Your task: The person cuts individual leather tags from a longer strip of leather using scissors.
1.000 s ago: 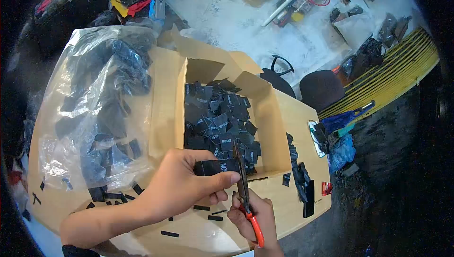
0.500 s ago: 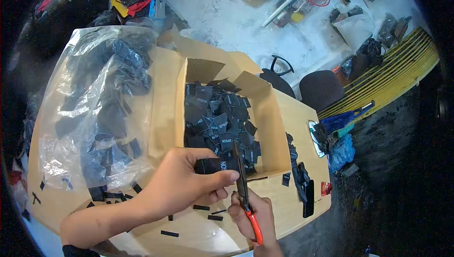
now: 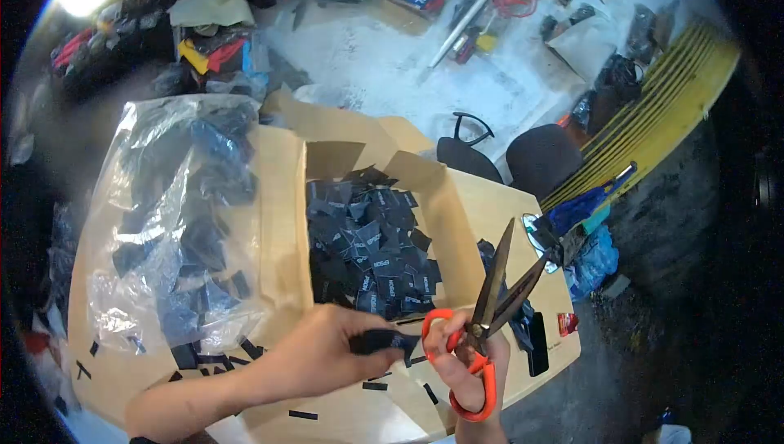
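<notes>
My left hand (image 3: 322, 354) pinches a black fabric label (image 3: 380, 343) between thumb and fingers, just in front of the cardboard box (image 3: 453, 223). The label's right end reaches close to the scissors' handle. In my right hand (image 3: 465, 370) are scissors (image 3: 483, 325) with orange-red handles, their dark blades spread apart and pointing up and away from the label. Many black labels (image 3: 371, 240) with white lettering, some reading EPSON, lie heaped in the box. Short black strips (image 3: 303, 415) are scattered on the table around my hands.
A clear plastic bag (image 3: 175, 223) with black pieces inside covers the table's left side. A phone (image 3: 537, 344) and a small red packet (image 3: 567, 324) lie at the right edge. Beyond the table stand a dark chair (image 3: 543, 158) and a yellow ribbed panel (image 3: 653, 117).
The scissors have moved right, off the label, and their blades have gone from nearly closed to wide apart. My left hand still pinches the label. The view has tipped up slightly.
</notes>
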Available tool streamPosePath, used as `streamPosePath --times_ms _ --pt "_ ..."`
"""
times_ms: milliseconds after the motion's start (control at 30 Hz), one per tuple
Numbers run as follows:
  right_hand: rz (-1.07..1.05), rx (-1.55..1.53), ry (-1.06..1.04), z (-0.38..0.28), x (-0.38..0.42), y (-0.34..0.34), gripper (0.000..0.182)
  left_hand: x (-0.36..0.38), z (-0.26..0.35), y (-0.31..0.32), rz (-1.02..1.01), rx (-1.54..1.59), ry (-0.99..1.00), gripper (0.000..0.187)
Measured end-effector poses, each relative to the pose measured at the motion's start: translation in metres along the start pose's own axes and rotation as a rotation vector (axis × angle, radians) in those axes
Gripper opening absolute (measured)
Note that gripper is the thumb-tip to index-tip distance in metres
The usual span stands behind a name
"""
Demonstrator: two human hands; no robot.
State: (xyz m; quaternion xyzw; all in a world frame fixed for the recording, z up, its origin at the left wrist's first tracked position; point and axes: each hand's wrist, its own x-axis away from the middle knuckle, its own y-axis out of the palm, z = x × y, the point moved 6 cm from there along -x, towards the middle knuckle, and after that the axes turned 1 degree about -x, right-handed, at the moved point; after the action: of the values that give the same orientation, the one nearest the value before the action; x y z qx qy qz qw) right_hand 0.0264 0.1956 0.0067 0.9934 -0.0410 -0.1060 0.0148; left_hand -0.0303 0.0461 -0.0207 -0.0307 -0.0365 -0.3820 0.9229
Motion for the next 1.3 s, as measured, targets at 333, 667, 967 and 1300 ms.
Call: streamPosePath --times_ms 333,667,967,1300 --pt "0.029 0.117 -0.12 -0.016 0.006 0.005 0.024 0.014 0.029 0.009 0.072 -0.047 0.095 0.021" --pt "0.044 0.138 -0.085 -0.021 0.013 0.005 0.03 0.017 0.027 0.016 0.055 0.24 0.032 0.018" --pt "-0.031 0.36 -0.143 -0.035 0.0 0.011 0.035 0.019 0.036 0.013 0.035 -0.168 0.055 0.016" --pt "0.09 0.104 -0.081 -0.014 0.005 0.002 0.033 0.015 0.035 0.0 0.2 -0.138 0.316 0.018"
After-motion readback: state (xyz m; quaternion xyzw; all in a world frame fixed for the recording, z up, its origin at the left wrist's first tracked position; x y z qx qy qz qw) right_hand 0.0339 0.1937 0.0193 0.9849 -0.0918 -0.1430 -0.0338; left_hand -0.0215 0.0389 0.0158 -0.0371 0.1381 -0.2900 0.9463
